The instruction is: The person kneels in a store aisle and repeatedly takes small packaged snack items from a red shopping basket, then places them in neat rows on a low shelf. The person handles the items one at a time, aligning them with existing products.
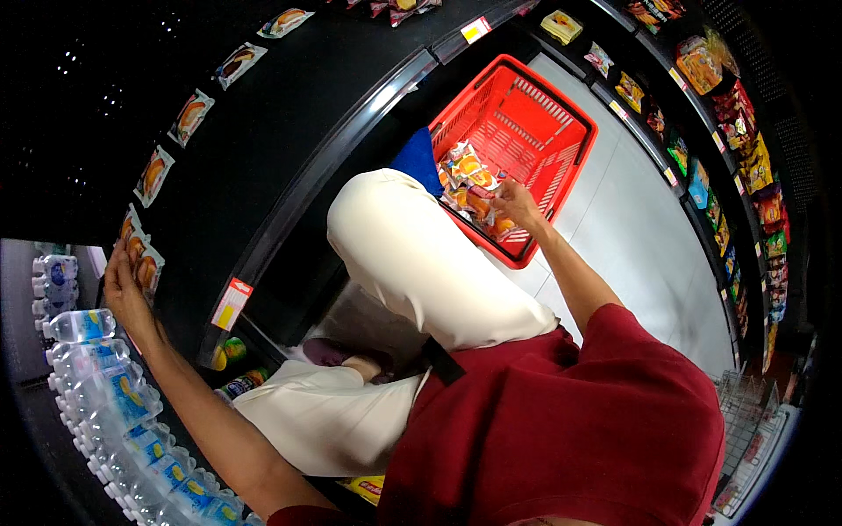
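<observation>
My left hand (pixel 126 289) is at the far left of the black shelf (pixel 217 151), its fingers curled against a small cluster of packaged breads (pixel 148 268). How firmly they are gripped is partly hidden by the hand. More wrapped breads (pixel 154 175) stand in a spaced row along the back of that shelf. On the other side, my right hand (pixel 518 202) reaches into a red plastic shopping basket (pixel 566 108) and pinches a packet with a reddish wrapper (pixel 482 191). Under it, several similar packaged breads (pixel 468 164) lie piled at the basket's near end.
A price tag (pixel 231 304) hangs on the shelf edge near my left forearm. Bottled water (pixel 131 398) lines the lower left. My bent knee (pixel 388 217) stands between shelf and basket. Across the tiled floor (pixel 612 191), another shelf holds snack packets (pixel 756 164). A wire rack (pixel 750 407) is at lower right.
</observation>
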{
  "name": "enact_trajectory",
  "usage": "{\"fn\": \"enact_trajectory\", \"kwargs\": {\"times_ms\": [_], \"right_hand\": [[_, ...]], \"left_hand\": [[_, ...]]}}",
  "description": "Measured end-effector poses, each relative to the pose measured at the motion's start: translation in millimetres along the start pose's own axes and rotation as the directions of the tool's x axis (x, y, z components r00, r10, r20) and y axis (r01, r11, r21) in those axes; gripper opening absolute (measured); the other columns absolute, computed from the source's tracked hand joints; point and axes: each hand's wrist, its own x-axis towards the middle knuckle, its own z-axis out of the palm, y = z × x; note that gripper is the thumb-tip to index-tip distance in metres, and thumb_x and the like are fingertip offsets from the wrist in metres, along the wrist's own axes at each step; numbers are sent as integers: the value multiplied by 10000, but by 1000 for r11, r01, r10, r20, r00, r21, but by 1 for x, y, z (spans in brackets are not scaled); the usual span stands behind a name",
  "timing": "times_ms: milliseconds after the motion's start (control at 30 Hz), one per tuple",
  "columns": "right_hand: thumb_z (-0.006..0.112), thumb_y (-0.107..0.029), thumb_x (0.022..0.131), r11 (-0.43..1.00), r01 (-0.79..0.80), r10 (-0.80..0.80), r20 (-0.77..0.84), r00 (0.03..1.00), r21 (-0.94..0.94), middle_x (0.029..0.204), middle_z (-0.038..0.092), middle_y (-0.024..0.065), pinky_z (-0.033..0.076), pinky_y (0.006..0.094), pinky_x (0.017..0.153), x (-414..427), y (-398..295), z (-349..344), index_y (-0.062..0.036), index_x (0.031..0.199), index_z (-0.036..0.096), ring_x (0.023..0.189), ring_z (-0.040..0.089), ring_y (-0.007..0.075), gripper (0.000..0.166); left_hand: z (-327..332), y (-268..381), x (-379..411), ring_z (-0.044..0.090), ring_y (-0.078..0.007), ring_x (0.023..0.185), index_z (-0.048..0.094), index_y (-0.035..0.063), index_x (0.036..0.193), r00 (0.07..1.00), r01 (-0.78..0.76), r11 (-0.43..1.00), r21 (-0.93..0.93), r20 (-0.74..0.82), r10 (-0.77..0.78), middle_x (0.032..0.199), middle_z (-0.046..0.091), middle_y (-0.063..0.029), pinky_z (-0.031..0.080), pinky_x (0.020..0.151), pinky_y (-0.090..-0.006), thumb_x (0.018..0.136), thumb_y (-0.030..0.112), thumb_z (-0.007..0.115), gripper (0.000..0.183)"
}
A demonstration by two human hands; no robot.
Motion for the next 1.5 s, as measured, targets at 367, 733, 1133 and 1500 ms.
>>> {"fn": "enact_trajectory", "kwargs": {"times_ms": [367, 733, 1133, 1500], "right_hand": [[648, -107, 934, 777, 286, -284, -93, 954, 561, 890, 631, 33, 583, 295, 747, -29, -184, -50, -74, 956, 516, 858, 638, 123, 137], [673, -113, 922, 711, 207, -576, 388, 720, 672, 971, 646, 53, 577, 271, 727, -36, -356, 73, -59, 978, 515, 856, 662, 152, 176], [690, -154, 906, 802, 385, -597, 593, 540, 457, 833, 638, 25, 543, 253, 532, -35, -424, 263, -72, 994, 561, 737, 620, 104, 176], [689, -108, 882, 813, 318, -556, 489, 672, 487, 901, 639, 113, 556, 303, 518, -41, -443, 360, 8, 1201, 475, 688, 661, 160, 402]], "left_hand": [[19, 39, -35, 631, -227, 1136, 594, 56, 1290, 989, 16, 1000, 12, 148, -18, 1231, 641, -161, 542, 901, -314, 980, 287, 572, 388], [31, 57, -60, 637, -180, 1062, 523, 40, 1355, 752, 55, 987, -150, 657, 58, 1236, 634, -131, 526, 860, -294, 950, 265, 630, 476], [-76, -20, -43, 685, -142, 835, 658, 59, 991, 763, 276, 942, 190, 553, -335, 923, 694, -47, 518, 645, -252, 888, 302, 701, 268], [-104, -69, -28, 678, -140, 755, 664, 25, 998, 882, 355, 886, 297, 208, -423, 882, 683, -54, 563, 615, -280, 888, 269, 689, 268]]}}
